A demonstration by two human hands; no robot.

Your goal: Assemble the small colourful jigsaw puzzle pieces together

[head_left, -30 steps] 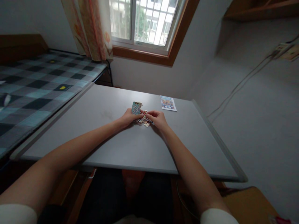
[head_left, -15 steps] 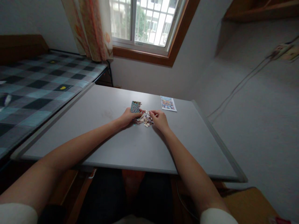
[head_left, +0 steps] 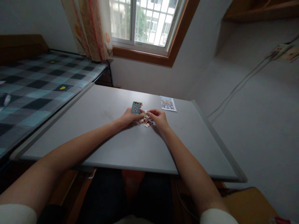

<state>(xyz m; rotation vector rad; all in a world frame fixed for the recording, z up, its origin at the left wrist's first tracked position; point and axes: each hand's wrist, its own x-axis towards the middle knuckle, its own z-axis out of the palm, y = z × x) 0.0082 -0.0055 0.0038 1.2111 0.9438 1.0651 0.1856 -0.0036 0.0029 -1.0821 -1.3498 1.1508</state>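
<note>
L hand (head_left: pixel 129 116) closed on teal puzzle section (head_left: pixel 136 107), just beside loose pcs (head_left: pixel 147 122) on worktop (head_left: pixel 140 149). R hand (head_left: pixel 159 118): fingertips nearly together, can't tell if pc held. Printed sheet (head_left: pixel 168 103) beyond.

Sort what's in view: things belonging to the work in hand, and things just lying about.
In use:
puzzle section, in the left hand
loose pieces, by the right hand
table
picture, probably

Just about:
bed
curtain
cable
shelf
</note>
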